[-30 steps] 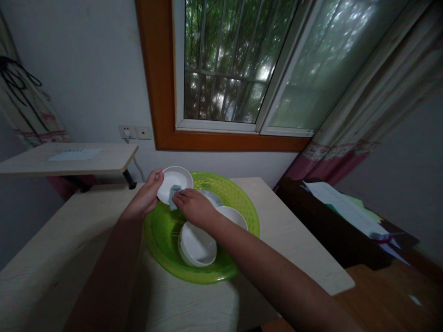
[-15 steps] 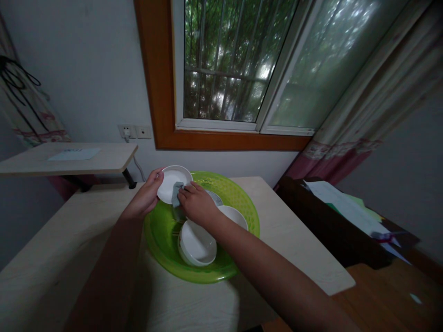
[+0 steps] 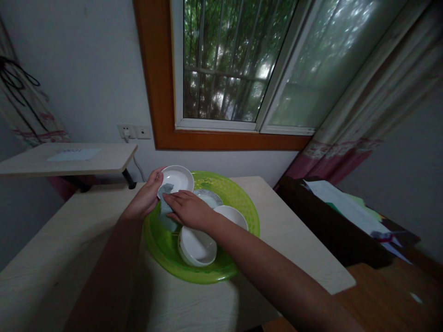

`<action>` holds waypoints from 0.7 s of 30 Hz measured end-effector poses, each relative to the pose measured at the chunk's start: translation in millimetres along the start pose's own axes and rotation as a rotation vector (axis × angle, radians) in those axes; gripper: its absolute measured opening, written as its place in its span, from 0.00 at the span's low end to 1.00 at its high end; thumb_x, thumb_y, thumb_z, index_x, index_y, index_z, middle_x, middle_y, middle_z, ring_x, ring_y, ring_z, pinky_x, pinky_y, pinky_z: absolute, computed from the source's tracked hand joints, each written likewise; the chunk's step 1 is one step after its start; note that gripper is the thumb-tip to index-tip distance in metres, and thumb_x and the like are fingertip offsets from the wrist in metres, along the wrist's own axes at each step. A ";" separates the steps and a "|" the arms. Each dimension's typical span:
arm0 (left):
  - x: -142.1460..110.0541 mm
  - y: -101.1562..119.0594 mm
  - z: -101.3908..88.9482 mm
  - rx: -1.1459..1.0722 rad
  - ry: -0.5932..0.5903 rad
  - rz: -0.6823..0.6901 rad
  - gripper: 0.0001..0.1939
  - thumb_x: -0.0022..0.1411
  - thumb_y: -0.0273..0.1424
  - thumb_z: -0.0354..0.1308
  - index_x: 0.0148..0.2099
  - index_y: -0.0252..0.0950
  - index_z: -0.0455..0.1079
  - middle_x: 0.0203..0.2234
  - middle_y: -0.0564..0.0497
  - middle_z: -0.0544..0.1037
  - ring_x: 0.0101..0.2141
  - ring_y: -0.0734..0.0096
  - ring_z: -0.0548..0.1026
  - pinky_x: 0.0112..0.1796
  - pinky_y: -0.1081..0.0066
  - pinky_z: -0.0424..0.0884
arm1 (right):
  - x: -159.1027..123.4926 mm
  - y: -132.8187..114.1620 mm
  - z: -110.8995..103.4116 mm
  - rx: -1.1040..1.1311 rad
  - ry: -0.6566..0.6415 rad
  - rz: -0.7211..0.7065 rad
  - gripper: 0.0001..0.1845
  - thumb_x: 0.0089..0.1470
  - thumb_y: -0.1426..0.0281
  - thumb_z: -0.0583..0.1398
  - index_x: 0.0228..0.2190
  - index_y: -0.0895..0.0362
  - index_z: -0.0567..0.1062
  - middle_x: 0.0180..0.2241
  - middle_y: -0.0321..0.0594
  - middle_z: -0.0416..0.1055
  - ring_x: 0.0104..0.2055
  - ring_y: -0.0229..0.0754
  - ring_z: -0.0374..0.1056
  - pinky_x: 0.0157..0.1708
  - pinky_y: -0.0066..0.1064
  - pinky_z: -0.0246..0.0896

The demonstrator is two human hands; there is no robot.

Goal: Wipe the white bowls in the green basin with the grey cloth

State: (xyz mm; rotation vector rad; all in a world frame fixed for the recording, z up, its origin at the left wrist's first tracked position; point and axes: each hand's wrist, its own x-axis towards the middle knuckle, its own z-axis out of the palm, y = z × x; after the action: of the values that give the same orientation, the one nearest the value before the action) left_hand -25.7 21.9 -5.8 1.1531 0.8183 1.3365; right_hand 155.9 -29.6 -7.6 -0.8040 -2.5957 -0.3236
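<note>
My left hand [image 3: 151, 190] grips the left rim of a small white dish [image 3: 180, 176], tilted above the left back part of a green plastic basin [image 3: 254, 216]. My right hand [image 3: 188, 208] is closed on a grey-green cloth [image 3: 167, 213], pressing it against the dish's lower left edge. Part of the cloth hangs down into the basin. Inside the basin stand a white bowl [image 3: 200, 249] at the front, another white bowl [image 3: 233, 216] to the right, partly behind my right forearm, and a plate with a patterned rim [image 3: 209, 197] behind my hand.
The basin sits on a pale wooden table [image 3: 277, 230]. A raised shelf [image 3: 114, 159] with a paper sheet [image 3: 74, 154] stands at the back left. Behind are a window and wall sockets [image 3: 134, 132]. Right of the table, papers [image 3: 346, 205] lie on a dark surface.
My right hand and the cloth have slid left and down across the dish to its lower left edge. More of the patterned plate shows. My left hand stays nearly still.
</note>
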 end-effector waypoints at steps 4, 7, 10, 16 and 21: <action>-0.8 -0.5 0.0 0.000 0.006 -0.005 0.24 0.68 0.47 0.57 0.61 0.43 0.66 0.47 0.46 0.77 0.43 0.66 0.76 0.40 0.73 0.73 | -0.9 2.1 -9.7 -0.015 -0.057 0.032 0.30 0.63 0.57 0.64 0.57 0.64 0.71 0.53 0.54 0.76 0.56 0.51 0.70 0.64 0.44 0.56; -1.5 -0.3 0.6 -0.021 0.020 -0.005 0.25 0.67 0.47 0.58 0.61 0.42 0.66 0.46 0.47 0.77 0.42 0.67 0.76 0.38 0.74 0.72 | -2.0 6.3 -18.3 -0.086 -0.095 0.085 0.24 0.60 0.55 0.65 0.46 0.62 0.77 0.46 0.51 0.79 0.55 0.53 0.69 0.66 0.48 0.53; -3.7 2.4 2.9 -0.023 0.019 -0.008 0.26 0.66 0.48 0.59 0.61 0.41 0.66 0.46 0.47 0.77 0.41 0.68 0.76 0.37 0.74 0.72 | -4.3 10.1 -23.3 -0.179 -0.065 0.169 0.21 0.60 0.55 0.65 0.43 0.61 0.79 0.46 0.51 0.79 0.60 0.58 0.64 0.70 0.54 0.44; -8.2 7.0 6.2 -0.033 0.010 -0.022 0.26 0.66 0.48 0.60 0.61 0.43 0.66 0.45 0.47 0.77 0.41 0.67 0.76 0.38 0.73 0.72 | -7.1 7.8 -24.7 -0.216 -0.013 0.240 0.25 0.60 0.56 0.64 0.49 0.64 0.78 0.55 0.56 0.74 0.67 0.62 0.55 0.71 0.61 0.35; -6.1 4.9 3.8 -0.032 0.006 -0.021 0.27 0.65 0.48 0.61 0.61 0.42 0.66 0.45 0.48 0.77 0.38 0.70 0.75 0.36 0.74 0.71 | -6.8 1.5 -18.2 -0.083 -0.065 0.116 0.26 0.61 0.56 0.64 0.51 0.64 0.76 0.52 0.54 0.76 0.65 0.57 0.58 0.71 0.54 0.42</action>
State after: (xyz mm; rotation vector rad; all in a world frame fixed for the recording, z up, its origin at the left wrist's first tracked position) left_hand -24.2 14.7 -1.1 1.1131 0.8081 1.3314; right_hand 167.5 -37.8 5.8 -1.0055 -2.5966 -0.3789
